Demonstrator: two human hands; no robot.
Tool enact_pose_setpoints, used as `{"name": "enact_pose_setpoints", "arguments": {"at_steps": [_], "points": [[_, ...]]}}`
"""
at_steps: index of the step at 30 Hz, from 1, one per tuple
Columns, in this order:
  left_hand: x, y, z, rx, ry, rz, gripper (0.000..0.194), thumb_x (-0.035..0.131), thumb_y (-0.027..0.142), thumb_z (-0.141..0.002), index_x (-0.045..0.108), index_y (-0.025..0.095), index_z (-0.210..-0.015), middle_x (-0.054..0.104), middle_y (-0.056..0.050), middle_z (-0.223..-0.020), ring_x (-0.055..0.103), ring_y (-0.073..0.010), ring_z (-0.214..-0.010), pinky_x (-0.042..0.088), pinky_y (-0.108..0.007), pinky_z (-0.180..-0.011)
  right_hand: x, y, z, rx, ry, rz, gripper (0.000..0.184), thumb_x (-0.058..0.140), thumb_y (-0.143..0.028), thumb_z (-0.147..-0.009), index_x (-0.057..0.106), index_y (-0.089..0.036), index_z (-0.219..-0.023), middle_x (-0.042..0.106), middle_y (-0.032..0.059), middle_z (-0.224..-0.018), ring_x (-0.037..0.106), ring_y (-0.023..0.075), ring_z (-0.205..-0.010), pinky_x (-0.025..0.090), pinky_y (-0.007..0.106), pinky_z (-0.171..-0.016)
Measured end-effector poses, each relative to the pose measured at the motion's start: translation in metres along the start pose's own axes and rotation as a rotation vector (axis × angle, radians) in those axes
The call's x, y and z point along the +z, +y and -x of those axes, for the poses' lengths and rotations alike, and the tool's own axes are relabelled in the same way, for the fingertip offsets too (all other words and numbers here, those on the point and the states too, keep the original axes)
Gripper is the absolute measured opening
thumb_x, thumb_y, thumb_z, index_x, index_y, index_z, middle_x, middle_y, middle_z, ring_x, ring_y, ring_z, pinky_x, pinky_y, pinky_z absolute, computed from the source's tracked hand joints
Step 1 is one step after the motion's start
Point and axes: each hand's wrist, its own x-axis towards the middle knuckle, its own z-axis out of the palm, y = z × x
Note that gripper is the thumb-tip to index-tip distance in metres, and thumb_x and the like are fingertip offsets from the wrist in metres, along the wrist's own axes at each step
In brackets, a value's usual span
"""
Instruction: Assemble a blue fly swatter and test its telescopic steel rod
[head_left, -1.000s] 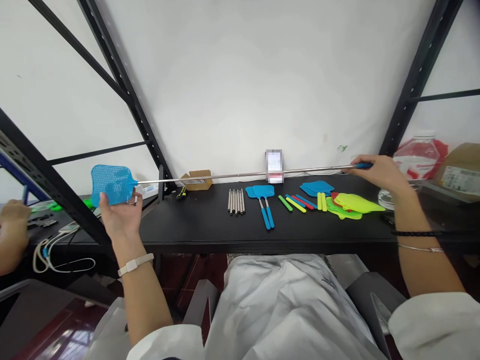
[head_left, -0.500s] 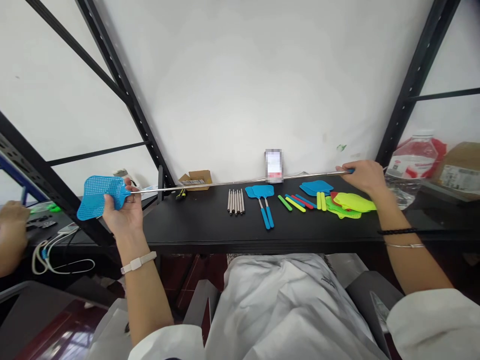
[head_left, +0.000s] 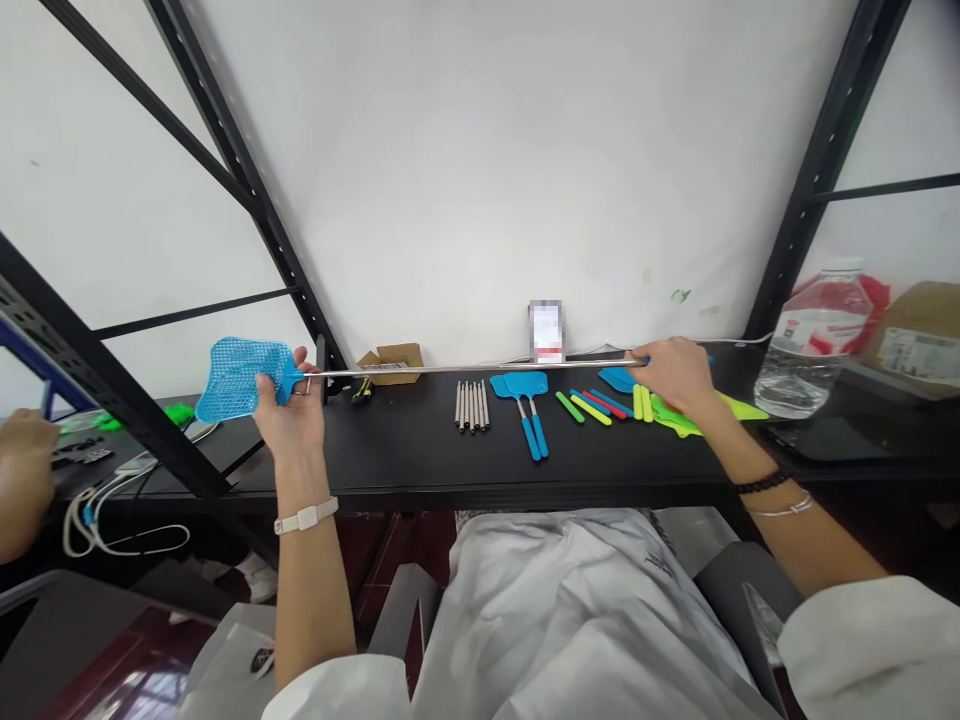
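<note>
Fly swatter (head_left: 244, 380) held in the air above the black bench (head_left: 420, 455), its rod roughly parallel to the front edge; head toward the left end, handle toward the right.

Left hand (head_left: 291, 420) closed at the neck — thumb across the front, fingers behind. Right hand (head_left: 677, 376) clamped around the handle end, a bit of blue showing past it. Hands well apart, rod spanning between.

On bench, mid-length: metal rods (head_left: 472, 405) in a row; just right of them, two short blue swatters (head_left: 528, 382), handles toward the front edge. Further right: coloured grips (head_left: 594, 409), then yellow-green heads (head_left: 739, 408), partly behind the right hand and wrist. Back edge: phone (head_left: 547, 332), cardboard box (head_left: 405, 357) toward the left. Right end: water bottle (head_left: 802, 345). White wall (head_left: 480, 150) behind. Far left — another person's hand (head_left: 22, 480).

Swatter appearance: blue perforated head, long slim silver rod, straight.
</note>
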Motion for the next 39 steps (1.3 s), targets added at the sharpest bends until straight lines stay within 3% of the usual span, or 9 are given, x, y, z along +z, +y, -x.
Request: {"name": "enact_pose_setpoints", "arguments": {"at_steps": [6, 12, 17, 23, 27, 29, 33, 39], "points": [[0.004, 0.003, -0.001, 0.026, -0.011, -0.019, 0.028, 0.031, 0.026, -0.089, 0.053, 0.009, -0.093, 0.062, -0.012, -0.093, 0.055, -0.0072, -0.069, 0.045, -0.021, -0.084, -0.011, -0.028, 0.018, 0.027, -0.023, -0.012, 0.03, 0.042, -0.036, -0.078, 0.07, -0.024, -0.075, 0.062, 0.0114, -0.068, 0.058, 0.0272, -0.067, 0.027, 0.027, -0.051], [0.026, -0.025, 0.014, 0.014, -0.124, -0.138, 0.032, 0.047, 0.04, -0.083, 0.057, 0.011, -0.091, 0.064, -0.013, -0.097, 0.06, -0.0137, -0.083, 0.044, -0.028, -0.09, -0.004, -0.055, 0.027, 0.018, -0.112, -0.043, 0.028, 0.047, -0.035, -0.075, 0.071, -0.022, -0.076, 0.063, 0.0108, -0.068, 0.059, 0.0251, -0.072, 0.026, 0.025, -0.052], [0.04, -0.046, 0.028, 0.006, -0.137, -0.188, 0.037, 0.049, 0.047, -0.081, 0.058, 0.013, -0.091, 0.063, -0.014, -0.106, 0.058, -0.0188, -0.101, 0.041, -0.032, -0.096, -0.009, -0.051, 0.025, 0.095, -0.152, -0.035, 0.028, 0.047, -0.033, -0.072, 0.07, -0.019, -0.074, 0.062, 0.0117, -0.069, 0.059, 0.0248, -0.072, 0.026, 0.025, -0.053], [0.044, -0.061, 0.031, -0.042, -0.126, -0.1, 0.031, 0.044, 0.038, -0.085, 0.058, 0.012, -0.092, 0.063, -0.014, -0.106, 0.058, -0.018, -0.102, 0.04, -0.033, -0.098, -0.021, -0.038, 0.023, 0.145, -0.126, 0.007, 0.029, 0.046, -0.034, -0.073, 0.07, -0.019, -0.079, 0.063, 0.0129, -0.075, 0.058, 0.0262, -0.076, 0.028, 0.026, -0.056], [0.053, -0.065, 0.034, -0.047, -0.169, -0.084, 0.033, 0.047, 0.041, -0.084, 0.058, 0.012, -0.094, 0.064, -0.014, -0.106, 0.058, -0.0188, -0.102, 0.04, -0.033, -0.099, -0.017, -0.039, 0.025, 0.129, -0.174, -0.033, 0.028, 0.045, -0.034, -0.072, 0.068, -0.018, -0.069, 0.06, 0.0111, -0.068, 0.056, 0.0241, -0.069, 0.026, 0.026, -0.054], [0.066, -0.07, 0.04, -0.065, -0.218, -0.087, 0.034, 0.049, 0.042, -0.082, 0.059, 0.012, -0.094, 0.065, -0.014, -0.103, 0.06, -0.0194, -0.1, 0.041, -0.034, -0.098, -0.008, -0.046, 0.029, 0.094, -0.206, -0.121, 0.026, 0.047, -0.034, -0.071, 0.063, -0.017, -0.062, 0.055, 0.0085, -0.06, 0.052, 0.0197, -0.061, 0.024, 0.025, -0.052], [0.105, -0.082, 0.059, -0.134, -0.361, -0.111, 0.036, 0.051, 0.046, -0.08, 0.057, 0.015, -0.096, 0.068, -0.012, -0.09, 0.064, -0.0206, -0.087, 0.045, -0.038, -0.09, 0.017, -0.066, 0.038, 0.005, -0.376, -0.507, 0.027, 0.049, -0.034, -0.071, 0.046, -0.015, -0.052, 0.037, 0.0005, -0.047, 0.032, 0.0086, -0.045, 0.02, 0.023, -0.046], [0.146, -0.077, 0.063, -0.199, -0.538, -0.16, 0.037, 0.048, 0.048, -0.081, 0.057, 0.016, -0.098, 0.069, -0.01, -0.088, 0.066, -0.0195, -0.08, 0.049, -0.036, -0.081, 0.034, -0.078, 0.048, 0.112, -0.717, -0.992, 0.036, 0.054, -0.035, -0.072, 0.029, -0.018, -0.051, 0.021, -0.0066, -0.04, 0.018, 0.0039, -0.035, 0.012, 0.021, -0.038]]}}
